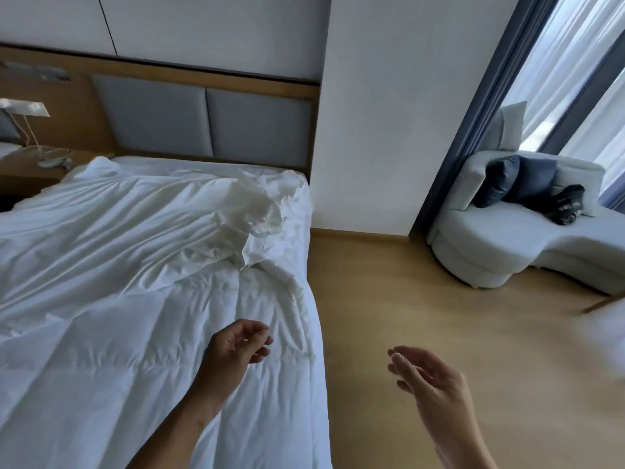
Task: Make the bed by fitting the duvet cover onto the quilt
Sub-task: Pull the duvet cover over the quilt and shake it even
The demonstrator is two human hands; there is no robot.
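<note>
From the head view, both hands hang free of the bedding; the left hand (238, 343) hovers over the near right part of the bed with fingers loosely curled and holding nothing; the right hand (427, 374) is out over the wooden floor (389, 292), fingers relaxed and spread, also holding nothing. The quilt (118, 316) lies spread over the mattress, its stitched panels showing near; the duvet cover (250, 214) lies on it farther off, bunched in a crumpled heap towards the far right corner. The step in hand looks like a pause between grips, the cover not yet drawn down; the next move probably calls for reaching to that bunched edge and pinching it. The bed's right edge drops to open floor, giving walking room; the sofa (507, 238) stands well apart at far right; the headboard (206, 120) closes the far end.
</note>
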